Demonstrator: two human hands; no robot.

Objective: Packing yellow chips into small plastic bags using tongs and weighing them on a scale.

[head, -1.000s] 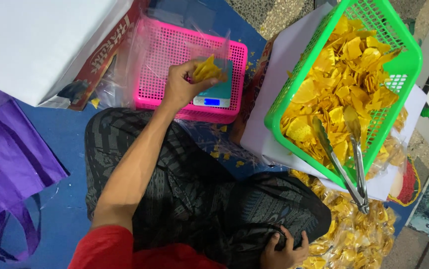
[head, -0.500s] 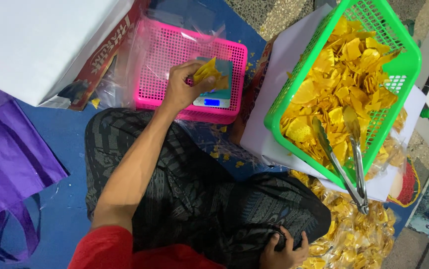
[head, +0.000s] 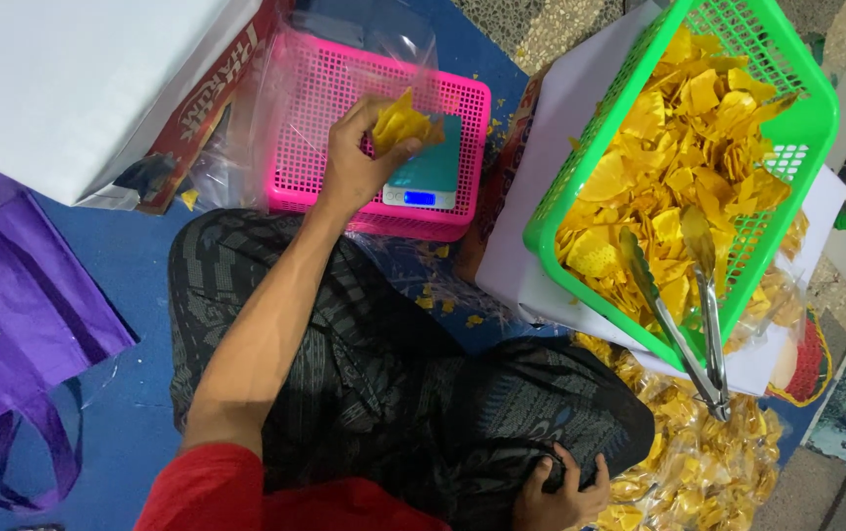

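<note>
A seated person's left hand [head: 359, 162] grips a loose bunch of yellow chips [head: 401, 123], holding it directly above the small digital scale [head: 425, 175] that sits inside a pink mesh basket [head: 324, 98]; the chips hang just over the scale's teal platform, slightly toward its near-left corner, with the hand nearer to it than the other hand by a wide margin. The right hand [head: 558, 490] rests far from the scale, down at the person's knee, its fingers curled onto the dark patterned trouser cloth [head: 393, 374] and holding no chips. To the right of the scale, a green mesh basket [head: 808, 128] heaped with more yellow chips stands tilted on a white box [head: 570, 118], with metal tongs [head: 690, 324] lying across its near rim. Sealed clear bags of chips [head: 708, 462] pile on the floor beyond the knee. Left of the scale lie a white carton [head: 59, 88] and a purple tote bag [head: 10, 305] on the blue mat [head: 138, 265]. A clear plastic bag [head: 393, 39] drapes the pink basket's far rim.
</note>
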